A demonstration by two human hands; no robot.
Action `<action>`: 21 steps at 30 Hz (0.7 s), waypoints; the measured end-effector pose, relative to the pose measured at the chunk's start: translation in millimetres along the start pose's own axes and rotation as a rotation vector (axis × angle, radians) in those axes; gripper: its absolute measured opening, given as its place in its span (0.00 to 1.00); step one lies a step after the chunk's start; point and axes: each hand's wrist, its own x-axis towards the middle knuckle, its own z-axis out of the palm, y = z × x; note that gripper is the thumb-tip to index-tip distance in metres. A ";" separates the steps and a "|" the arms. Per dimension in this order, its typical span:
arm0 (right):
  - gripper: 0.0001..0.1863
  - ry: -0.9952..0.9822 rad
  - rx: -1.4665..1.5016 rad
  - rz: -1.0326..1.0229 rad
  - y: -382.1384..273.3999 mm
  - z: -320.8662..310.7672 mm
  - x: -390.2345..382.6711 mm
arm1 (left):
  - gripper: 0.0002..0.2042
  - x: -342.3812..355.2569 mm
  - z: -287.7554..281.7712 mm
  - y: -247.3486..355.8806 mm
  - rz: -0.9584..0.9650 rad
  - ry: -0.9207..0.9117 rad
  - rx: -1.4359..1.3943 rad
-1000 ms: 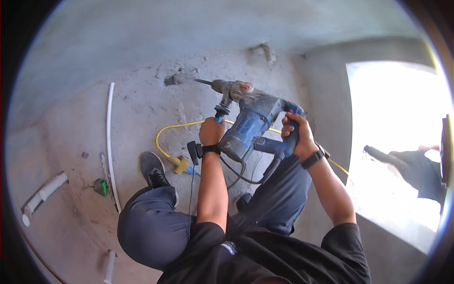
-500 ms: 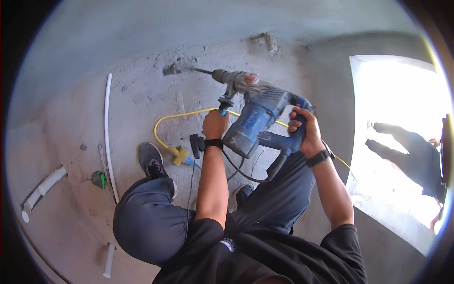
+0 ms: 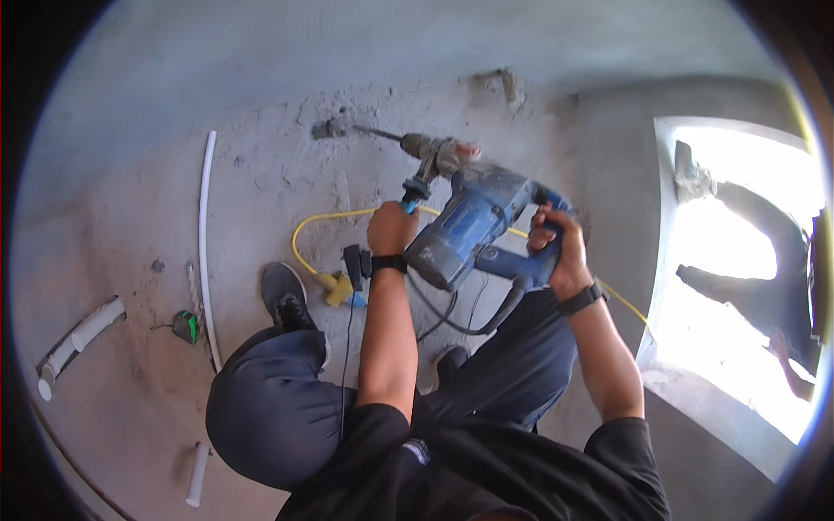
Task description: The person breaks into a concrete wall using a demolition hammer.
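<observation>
Both of my hands grip a blue rotary hammer [image 3: 478,204]. My left hand [image 3: 391,227] is closed around its front side handle [image 3: 415,189], below the chuck. Fingers of my right hand [image 3: 560,247] wrap round the rear handle. The metal chisel [image 3: 378,132] points up and left at a rough, chipped hollow [image 3: 328,128] in the grey concrete; whether its tip touches cannot be told for sure. A yellow cable [image 3: 334,214] runs behind the tool to a yellow connector [image 3: 337,289] near my shoe.
A long white pipe [image 3: 204,243] lies left, beside a green tape measure [image 3: 185,326]. Short pipes [image 3: 95,326] are farther left, and a stub [image 3: 508,85] sits above. At right is a bright opening [image 3: 721,386] with another person in dark clothing [image 3: 773,286] seen through it.
My hands still hold the hammer at nearly the same angle, with small shifts in the view. The other person at the opening has moved, and more dark shapes now show there.
</observation>
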 end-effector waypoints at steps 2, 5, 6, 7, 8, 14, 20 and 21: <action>0.04 0.016 -0.018 0.017 -9.4 7.3 -9.3 | 0.20 -3.3 -0.1 3.0 0.011 0.029 -0.057; 0.05 0.013 -0.084 -0.011 -10.9 10.4 -1.0 | 0.20 -11.7 8.5 3.0 -0.031 0.070 -0.026; 0.02 0.075 -0.102 -0.015 -6.0 5.9 3.0 | 0.20 -10.3 7.9 -1.1 -0.022 0.040 -0.013; 0.02 0.063 -0.106 -0.012 -4.0 4.0 5.8 | 0.20 -5.1 2.9 -6.0 -0.024 0.027 0.002; 0.02 0.034 -0.047 -0.001 -1.4 0.5 5.6 | 0.19 2.9 -0.1 -7.2 0.006 -0.003 0.074; 0.01 0.008 -0.085 0.001 -10.2 -3.7 -6.1 | 0.19 -11.0 23.4 -2.8 -0.075 0.066 0.038; 0.01 -0.034 -0.031 -0.015 -3.4 -2.2 13.9 | 0.18 10.4 7.8 -7.9 -0.013 0.018 0.075; 0.01 -0.021 -0.028 -0.007 0.5 -6.3 6.0 | 0.18 7.3 8.4 -7.1 -0.020 0.018 0.044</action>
